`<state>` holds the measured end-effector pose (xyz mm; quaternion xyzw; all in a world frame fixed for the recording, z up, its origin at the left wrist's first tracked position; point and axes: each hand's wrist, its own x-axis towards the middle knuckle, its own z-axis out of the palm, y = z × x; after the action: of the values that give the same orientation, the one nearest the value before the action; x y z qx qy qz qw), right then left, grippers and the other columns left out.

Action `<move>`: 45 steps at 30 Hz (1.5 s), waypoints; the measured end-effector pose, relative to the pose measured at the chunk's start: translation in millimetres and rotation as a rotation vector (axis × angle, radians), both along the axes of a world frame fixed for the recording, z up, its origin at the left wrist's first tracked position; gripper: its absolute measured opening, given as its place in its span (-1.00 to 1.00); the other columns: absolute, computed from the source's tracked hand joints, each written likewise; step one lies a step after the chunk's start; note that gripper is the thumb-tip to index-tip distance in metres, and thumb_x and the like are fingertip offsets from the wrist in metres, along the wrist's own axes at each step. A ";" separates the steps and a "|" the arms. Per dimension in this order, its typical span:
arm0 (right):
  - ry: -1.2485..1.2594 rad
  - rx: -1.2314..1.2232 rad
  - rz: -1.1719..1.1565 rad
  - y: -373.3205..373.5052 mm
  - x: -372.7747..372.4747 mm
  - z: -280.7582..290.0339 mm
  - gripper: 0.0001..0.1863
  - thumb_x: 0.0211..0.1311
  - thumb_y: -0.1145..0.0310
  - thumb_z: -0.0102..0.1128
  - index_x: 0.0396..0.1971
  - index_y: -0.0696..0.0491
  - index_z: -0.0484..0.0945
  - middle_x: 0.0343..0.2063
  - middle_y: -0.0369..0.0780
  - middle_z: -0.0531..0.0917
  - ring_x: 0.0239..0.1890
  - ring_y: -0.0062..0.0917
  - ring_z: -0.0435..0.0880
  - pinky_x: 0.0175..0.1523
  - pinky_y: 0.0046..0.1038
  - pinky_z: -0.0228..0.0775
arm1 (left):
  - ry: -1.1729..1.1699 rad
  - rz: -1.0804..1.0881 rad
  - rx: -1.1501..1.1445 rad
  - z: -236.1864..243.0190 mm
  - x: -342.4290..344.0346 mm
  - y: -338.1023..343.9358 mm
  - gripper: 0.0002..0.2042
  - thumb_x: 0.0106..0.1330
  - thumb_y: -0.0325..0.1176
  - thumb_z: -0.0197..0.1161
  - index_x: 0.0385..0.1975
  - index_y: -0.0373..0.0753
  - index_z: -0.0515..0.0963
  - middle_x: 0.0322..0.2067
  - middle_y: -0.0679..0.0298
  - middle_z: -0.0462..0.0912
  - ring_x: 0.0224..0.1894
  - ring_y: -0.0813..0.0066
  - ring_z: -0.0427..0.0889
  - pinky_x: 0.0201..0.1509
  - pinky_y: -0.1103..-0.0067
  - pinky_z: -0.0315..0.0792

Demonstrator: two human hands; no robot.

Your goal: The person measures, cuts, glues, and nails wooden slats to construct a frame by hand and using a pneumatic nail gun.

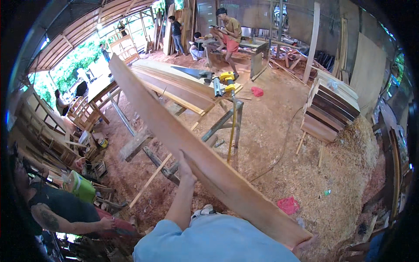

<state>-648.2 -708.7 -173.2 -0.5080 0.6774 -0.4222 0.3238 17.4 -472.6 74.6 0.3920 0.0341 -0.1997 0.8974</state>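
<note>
A long, wide wooden plank [163, 120] slants across my front, its far end up at the left and its near end down at the right. My left hand [187, 171] is closed on the plank's lower edge near the middle, some fingers hidden by the wood. At the near end, my right hand [304, 244] shows only as a sliver gripping the corner; its fingers are mostly hidden. Beyond the plank, a stack of boards [174, 89] lies on trestles, with a handsaw [192, 72] and a yellow nail gun [228, 78] on it.
A yellow hose [234, 122] hangs from the boards beside a wooden trestle [218, 124]. Stacked timber [329, 107] stands at right on the shavings-covered floor. A person [65, 214] is close at left, near a green container [80, 187]. Another person [231, 32] sits on a far workbench.
</note>
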 end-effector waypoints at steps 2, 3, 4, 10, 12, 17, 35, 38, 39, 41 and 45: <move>-0.011 0.055 0.020 8.7 19.4 48.3 -0.47 0.44 0.13 -0.11 0.13 0.29 0.39 -0.01 0.00 0.60 0.02 -0.15 0.60 0.15 -0.24 0.44 | -0.018 -0.031 -0.059 5.7 -2.0 -16.4 -0.24 0.40 0.28 -0.18 0.35 -0.27 0.15 0.27 0.05 0.34 0.28 0.07 0.35 0.36 0.21 0.26; -0.030 0.064 0.011 12.4 18.3 61.9 -0.48 0.44 0.13 -0.11 0.13 0.28 0.39 -0.01 0.00 0.60 0.02 -0.15 0.60 0.15 -0.24 0.44 | -0.024 -0.095 -0.121 8.8 -6.4 -34.1 -0.25 0.39 0.30 -0.17 0.34 -0.23 0.18 0.25 0.07 0.37 0.26 0.07 0.38 0.34 0.17 0.28; -0.054 0.072 -0.003 16.6 16.8 74.3 -0.48 0.43 0.13 -0.11 0.13 0.28 0.39 -0.01 0.00 0.60 0.01 -0.15 0.60 0.15 -0.24 0.45 | -0.025 -0.111 -0.132 19.2 -17.7 -53.2 -0.25 0.39 0.30 -0.17 0.34 -0.23 0.18 0.25 0.07 0.37 0.26 0.07 0.38 0.34 0.17 0.28; -0.236 0.148 -0.030 29.1 17.7 111.5 -0.49 0.43 0.14 -0.10 0.13 0.28 0.39 -0.01 -0.01 0.60 0.01 -0.16 0.61 0.14 -0.23 0.45 | -0.020 -0.262 -0.165 50.3 -94.3 -127.8 -0.26 0.43 0.25 -0.21 0.36 -0.28 0.09 0.28 0.02 0.30 0.30 0.06 0.33 0.38 0.22 0.25; -0.296 0.179 -0.033 34.8 14.2 116.5 -0.49 0.43 0.15 -0.10 0.13 0.28 0.39 -0.01 -0.01 0.60 0.01 -0.16 0.61 0.14 -0.23 0.46 | -0.008 -0.307 -0.113 73.5 -129.1 -134.6 -0.29 0.42 0.23 -0.21 0.34 -0.24 0.17 0.25 0.02 0.36 0.28 0.06 0.35 0.36 0.17 0.25; -0.467 0.263 -0.008 42.9 27.2 133.3 -0.50 0.43 0.16 -0.10 0.13 0.28 0.39 -0.01 -0.01 0.60 0.00 -0.17 0.62 0.14 -0.23 0.46 | 0.119 -0.404 -0.100 -15.3 -131.0 -139.5 -0.27 0.41 0.23 -0.24 0.36 -0.27 0.13 0.29 -0.02 0.29 0.31 -0.02 0.29 0.39 0.16 0.18; -0.659 0.570 0.184 15.0 156.7 223.9 -0.53 0.43 0.19 -0.10 0.12 0.27 0.39 -0.01 -0.03 0.60 -0.02 -0.19 0.63 0.12 -0.22 0.49 | 0.296 -0.231 -0.223 -96.9 56.1 -105.9 -0.28 0.39 0.17 -0.13 0.34 -0.34 0.16 0.24 -0.07 0.34 0.26 -0.05 0.37 0.33 0.17 0.28; -0.646 0.610 0.219 4.2 200.8 242.0 -0.54 0.42 0.20 -0.10 0.11 0.26 0.39 -0.01 -0.04 0.60 -0.02 -0.19 0.63 0.12 -0.22 0.49 | 0.256 -0.123 -0.023 -121.0 118.8 -104.2 -0.38 0.41 -0.04 -0.02 0.29 -0.41 0.20 0.19 -0.08 0.41 0.20 -0.03 0.43 0.30 0.20 0.34; -0.637 0.629 0.247 -3.8 219.0 244.7 -0.54 0.42 0.20 -0.10 0.11 0.26 0.39 -0.01 -0.04 0.60 -0.02 -0.19 0.63 0.12 -0.22 0.49 | 0.238 -0.056 0.203 -121.5 141.2 -99.1 -0.44 0.39 -0.16 0.07 0.25 -0.45 0.24 0.16 -0.06 0.44 0.16 0.00 0.47 0.26 0.23 0.39; -0.620 0.653 0.275 -15.1 254.7 253.4 -0.54 0.42 0.20 -0.10 0.11 0.26 0.40 -0.01 -0.04 0.60 -0.03 -0.19 0.63 0.11 -0.22 0.49 | 0.354 -0.074 0.156 -106.5 185.7 -93.9 -0.52 0.33 -0.34 0.11 0.18 -0.49 0.30 0.09 -0.06 0.48 0.11 0.05 0.52 0.17 0.22 0.47; -0.618 0.675 0.356 -39.7 321.5 261.0 -0.55 0.42 0.21 -0.10 0.11 0.26 0.40 -0.01 -0.04 0.60 -0.03 -0.20 0.64 0.11 -0.22 0.50 | 0.191 0.025 0.253 -68.1 255.2 -93.9 -0.55 0.30 -0.39 0.10 0.12 -0.57 0.31 -0.03 -0.12 0.53 0.00 0.02 0.59 0.09 0.15 0.54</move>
<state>-326.7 -748.4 87.8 -0.3334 0.5511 -0.2484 0.7235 272.6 -566.5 6.5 0.4806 0.1491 -0.2188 0.8360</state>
